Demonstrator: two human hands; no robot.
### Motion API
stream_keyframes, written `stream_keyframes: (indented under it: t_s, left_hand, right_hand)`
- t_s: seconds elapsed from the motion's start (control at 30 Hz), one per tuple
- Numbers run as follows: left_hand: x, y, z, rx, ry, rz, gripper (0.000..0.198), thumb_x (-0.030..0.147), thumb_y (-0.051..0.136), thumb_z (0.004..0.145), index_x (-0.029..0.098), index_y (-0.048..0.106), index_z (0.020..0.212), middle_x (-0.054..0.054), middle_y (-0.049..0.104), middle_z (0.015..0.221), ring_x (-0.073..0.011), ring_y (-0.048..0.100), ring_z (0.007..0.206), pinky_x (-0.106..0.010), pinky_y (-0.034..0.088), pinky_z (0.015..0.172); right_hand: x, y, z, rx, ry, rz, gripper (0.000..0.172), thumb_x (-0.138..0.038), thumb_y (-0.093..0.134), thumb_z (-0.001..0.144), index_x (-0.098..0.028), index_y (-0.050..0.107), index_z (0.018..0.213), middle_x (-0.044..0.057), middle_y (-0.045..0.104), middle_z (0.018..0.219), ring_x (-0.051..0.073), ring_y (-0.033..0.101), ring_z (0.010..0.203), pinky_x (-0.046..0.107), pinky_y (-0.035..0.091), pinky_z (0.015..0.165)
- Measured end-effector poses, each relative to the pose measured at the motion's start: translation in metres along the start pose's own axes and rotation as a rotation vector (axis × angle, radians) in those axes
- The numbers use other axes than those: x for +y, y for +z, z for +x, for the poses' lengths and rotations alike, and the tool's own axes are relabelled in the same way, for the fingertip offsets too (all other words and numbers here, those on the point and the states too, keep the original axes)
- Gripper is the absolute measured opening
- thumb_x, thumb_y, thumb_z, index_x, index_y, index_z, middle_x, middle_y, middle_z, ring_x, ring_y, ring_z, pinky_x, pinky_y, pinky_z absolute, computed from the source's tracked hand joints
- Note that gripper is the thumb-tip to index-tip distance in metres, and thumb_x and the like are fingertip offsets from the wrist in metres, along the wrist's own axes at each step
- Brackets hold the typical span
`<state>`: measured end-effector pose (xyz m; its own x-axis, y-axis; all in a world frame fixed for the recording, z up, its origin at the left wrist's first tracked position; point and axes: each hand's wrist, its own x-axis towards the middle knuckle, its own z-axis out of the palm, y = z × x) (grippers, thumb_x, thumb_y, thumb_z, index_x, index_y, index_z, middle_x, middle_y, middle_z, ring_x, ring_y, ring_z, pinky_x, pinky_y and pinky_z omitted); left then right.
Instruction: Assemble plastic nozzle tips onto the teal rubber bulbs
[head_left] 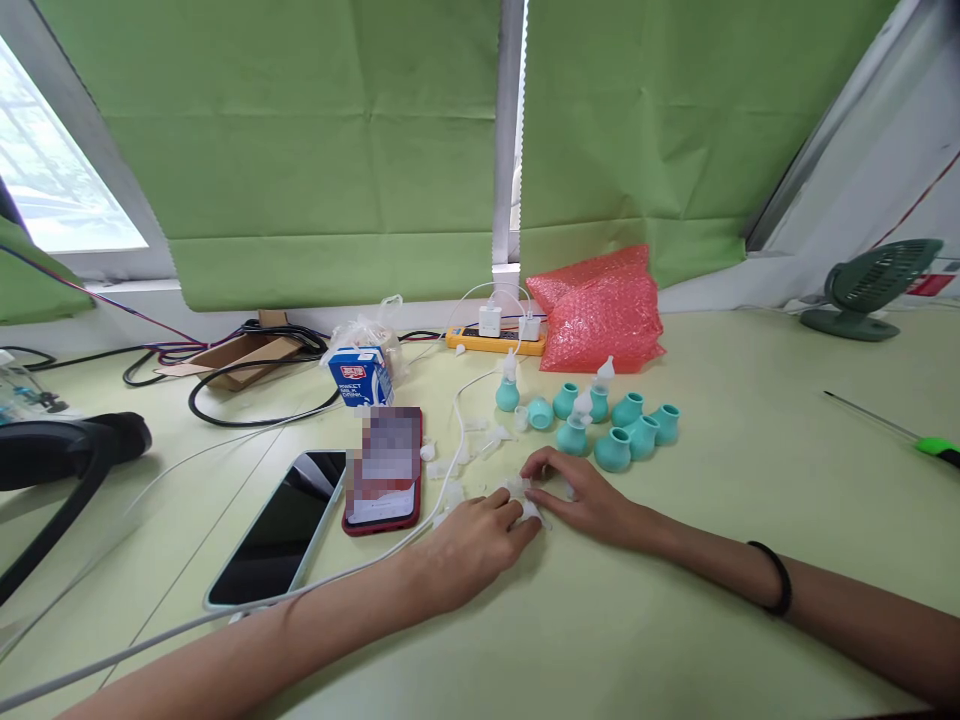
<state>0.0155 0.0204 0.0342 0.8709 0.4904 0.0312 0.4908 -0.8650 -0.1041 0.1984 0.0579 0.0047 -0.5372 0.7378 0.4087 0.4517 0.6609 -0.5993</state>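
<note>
My left hand (480,545) rests low over the table with its fingers curled on a small translucent plastic piece (531,511). Opposite it, my right hand (589,500) pinches at a clear piece (517,486) between thumb and fingers; its exact shape is partly hidden. More translucent nozzle pieces (491,440) lie scattered just beyond the left hand. Behind the right hand stand several teal squeeze bulbs (613,450), most with bare round openings. Three upright bulbs carry a translucent nozzle, among them the far-left bulb (507,394). One bulb (540,413) is tipped over.
A red-cased phone (382,470) and a pale-cased phone (281,530) lie left, with a white cable (405,545) crossing under my left forearm. Farther back are a blue milk carton (361,378), yellow power strip (495,343) and red bubble-wrap bag (600,315). A screwdriver (930,446) lies right.
</note>
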Motion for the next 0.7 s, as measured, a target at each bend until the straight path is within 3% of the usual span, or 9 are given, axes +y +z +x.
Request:
stream_keyframes:
  t_s: [0.13, 0.3, 0.47, 0.53, 0.7]
  left_hand:
    - [-0.001, 0.001, 0.0, -0.001, -0.01, -0.001, 0.027, 0.007, 0.035, 0.079, 0.012, 0.042, 0.105, -0.007, 0.053, 0.083, -0.0205, 0.047, 0.08, -0.031, 0.046, 0.065]
    - [0.001, -0.003, 0.001, -0.007, -0.015, 0.008, 0.029, 0.007, 0.038, 0.078, 0.013, 0.041, 0.106, -0.008, 0.053, 0.085, -0.0209, 0.047, 0.082, -0.031, 0.045, 0.066]
    - [0.001, -0.003, 0.001, -0.008, -0.008, 0.009, 0.027, 0.007, 0.037, 0.079, 0.013, 0.043, 0.105, -0.008, 0.053, 0.085, -0.0194, 0.047, 0.079, -0.03, 0.045, 0.066]
    - [-0.001, 0.0, 0.001, 0.005, -0.012, 0.002, 0.028, 0.007, 0.037, 0.078, 0.013, 0.043, 0.105, -0.007, 0.054, 0.084, -0.0195, 0.047, 0.078, -0.03, 0.046, 0.065]
    - [-0.006, 0.004, 0.003, 0.102, -0.091, -0.081, 0.025, 0.007, 0.037, 0.079, 0.013, 0.049, 0.099, -0.006, 0.056, 0.078, -0.019, 0.05, 0.077, -0.03, 0.045, 0.063]
  right_hand:
    - [0.001, 0.002, -0.002, 0.083, -0.059, -0.038, 0.016, -0.021, 0.047, 0.077, -0.019, 0.046, 0.093, 0.004, 0.057, 0.083, 0.014, 0.054, 0.077, 0.029, 0.046, 0.068]
    - [0.001, 0.0, 0.0, -0.031, -0.153, -0.146, 0.013, -0.018, 0.043, 0.08, -0.019, 0.05, 0.09, 0.005, 0.056, 0.083, 0.016, 0.052, 0.079, 0.03, 0.045, 0.069]
    - [0.005, 0.0, 0.001, -0.088, -0.197, -0.29, 0.02, -0.02, 0.041, 0.081, -0.018, 0.05, 0.099, 0.008, 0.053, 0.085, 0.018, 0.05, 0.081, 0.034, 0.045, 0.068]
    - [0.007, 0.001, -0.001, -0.039, -0.207, -0.292, 0.021, -0.019, 0.041, 0.08, -0.018, 0.049, 0.1, 0.008, 0.052, 0.085, 0.017, 0.05, 0.08, 0.033, 0.045, 0.067]
    - [0.004, 0.002, -0.008, 0.27, -0.28, -0.197, 0.02, -0.018, 0.047, 0.076, -0.02, 0.048, 0.096, 0.005, 0.055, 0.08, 0.015, 0.053, 0.074, 0.029, 0.046, 0.062]
